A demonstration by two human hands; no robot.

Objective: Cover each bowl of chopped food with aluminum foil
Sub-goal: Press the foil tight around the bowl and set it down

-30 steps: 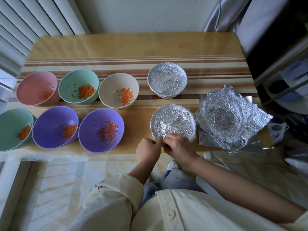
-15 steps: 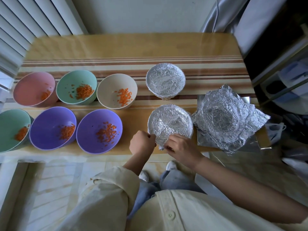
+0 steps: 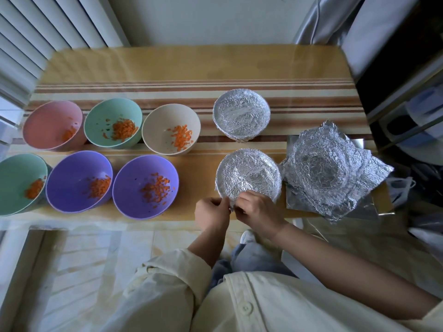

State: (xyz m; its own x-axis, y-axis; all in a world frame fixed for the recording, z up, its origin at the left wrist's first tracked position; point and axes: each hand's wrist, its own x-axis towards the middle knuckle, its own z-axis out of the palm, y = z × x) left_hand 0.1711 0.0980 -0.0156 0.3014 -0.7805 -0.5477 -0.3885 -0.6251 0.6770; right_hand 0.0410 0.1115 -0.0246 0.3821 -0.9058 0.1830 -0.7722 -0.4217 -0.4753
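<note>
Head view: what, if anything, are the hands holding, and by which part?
Left hand and right hand both pinch the nearer foil cover at its front edge.

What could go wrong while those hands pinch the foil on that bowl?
The left hand and right hand pinch the foil edge of the near covered bowl; thin foil may tear if pulled hard. That bowl sits close to the front edge of the table, so a tug might slide it off. The uncovered purple bowl sits just left of the left hand; a careless move could knock it and spill its chopped orange bits.
</note>
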